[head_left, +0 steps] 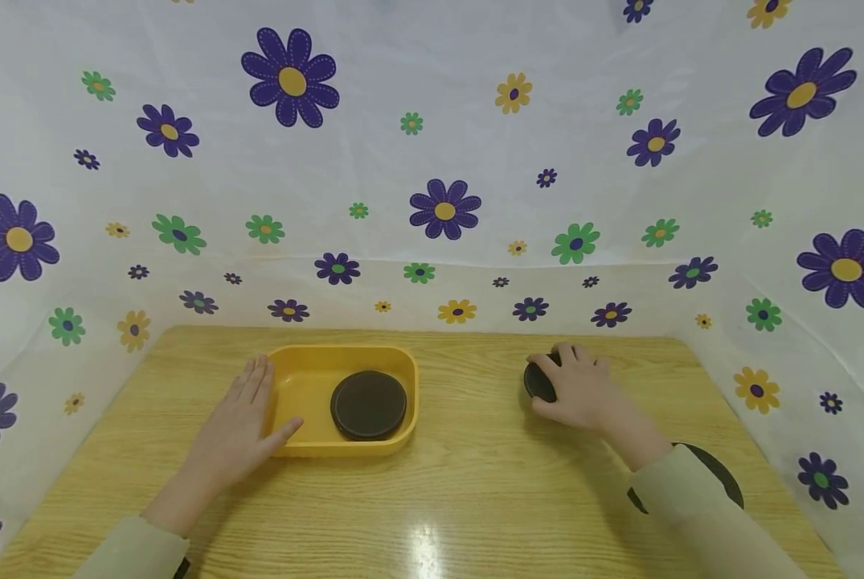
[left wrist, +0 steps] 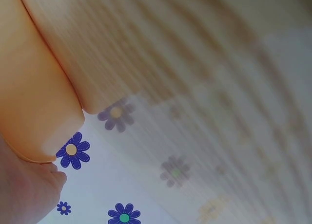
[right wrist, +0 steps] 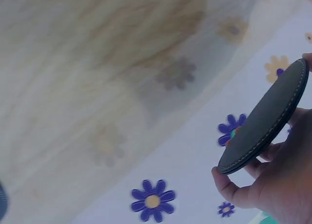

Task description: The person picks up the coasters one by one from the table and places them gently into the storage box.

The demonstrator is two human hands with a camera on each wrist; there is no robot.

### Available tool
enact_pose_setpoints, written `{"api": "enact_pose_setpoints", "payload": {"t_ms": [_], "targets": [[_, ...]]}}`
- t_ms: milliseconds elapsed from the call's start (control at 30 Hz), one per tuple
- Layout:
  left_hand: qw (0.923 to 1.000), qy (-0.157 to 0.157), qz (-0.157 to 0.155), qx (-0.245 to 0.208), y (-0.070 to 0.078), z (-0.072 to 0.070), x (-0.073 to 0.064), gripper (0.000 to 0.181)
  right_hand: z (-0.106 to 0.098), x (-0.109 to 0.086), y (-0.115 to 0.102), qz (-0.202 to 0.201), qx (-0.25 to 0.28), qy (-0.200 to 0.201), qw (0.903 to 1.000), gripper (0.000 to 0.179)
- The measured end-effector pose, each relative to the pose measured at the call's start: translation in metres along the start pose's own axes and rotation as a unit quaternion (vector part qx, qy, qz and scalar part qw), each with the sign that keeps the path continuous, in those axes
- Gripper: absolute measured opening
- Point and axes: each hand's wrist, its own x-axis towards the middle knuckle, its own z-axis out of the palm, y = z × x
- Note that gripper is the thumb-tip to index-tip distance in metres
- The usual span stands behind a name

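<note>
A yellow tray (head_left: 297, 396) sits left of centre on the table, with a round black stitched coaster (head_left: 369, 405) lying in its right half. My left hand (head_left: 236, 426) rests against the tray's left side, fingers straight and thumb over the near rim. In the left wrist view the hand (left wrist: 34, 190) touches the tray's wall (left wrist: 41, 73). To the right of the tray, my right hand (head_left: 579, 390) grips another black coaster (head_left: 539, 384) by its edges. The right wrist view shows this coaster (right wrist: 265, 119) tilted, with white stitching around its rim.
Partly hidden under the right forearm, a further round black piece (head_left: 717, 470) lies on the table's right side. The wooden table (head_left: 468, 482) is bordered at the back and sides by a white flowered cloth (head_left: 374, 161).
</note>
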Motion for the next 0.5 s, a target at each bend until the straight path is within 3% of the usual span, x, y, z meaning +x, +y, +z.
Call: {"api": "enact_pose_setpoints", "payload": {"t_ms": [500], "targets": [[1.0000,0.000,0.001,0.009,0.000,0.000,0.001,0.102,-0.016,0.033,-0.053,-0.089,0.002,0.038,0.9953,0.070]]}}
